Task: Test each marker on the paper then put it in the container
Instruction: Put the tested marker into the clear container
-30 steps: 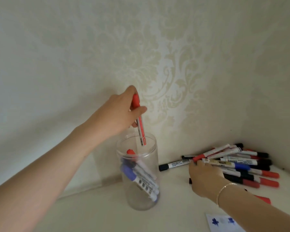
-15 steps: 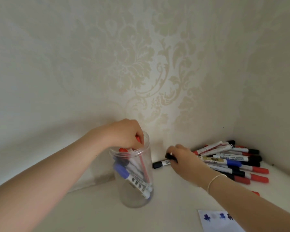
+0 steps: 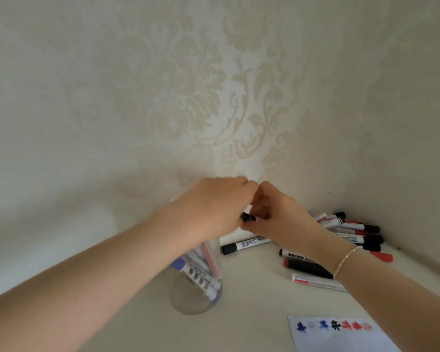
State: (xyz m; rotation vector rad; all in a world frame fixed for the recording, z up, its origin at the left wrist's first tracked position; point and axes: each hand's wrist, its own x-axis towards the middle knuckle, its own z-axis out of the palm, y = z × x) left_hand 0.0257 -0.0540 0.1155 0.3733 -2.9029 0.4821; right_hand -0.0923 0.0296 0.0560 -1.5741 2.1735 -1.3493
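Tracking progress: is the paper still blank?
No: the paper bears a row of blue, black and red marks.

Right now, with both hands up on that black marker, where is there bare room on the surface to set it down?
Bare surface lies between the clear container and the marked paper, bordered behind by the lone black marker. More lies left of the container. It is crowded at the right corner, where the marker pile spreads. Both hands, left and right, grip the held marker.

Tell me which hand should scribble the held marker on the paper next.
Right. The right hand grips the black marker's barrel, and the paper lies on its side; the left hand is at the cap.
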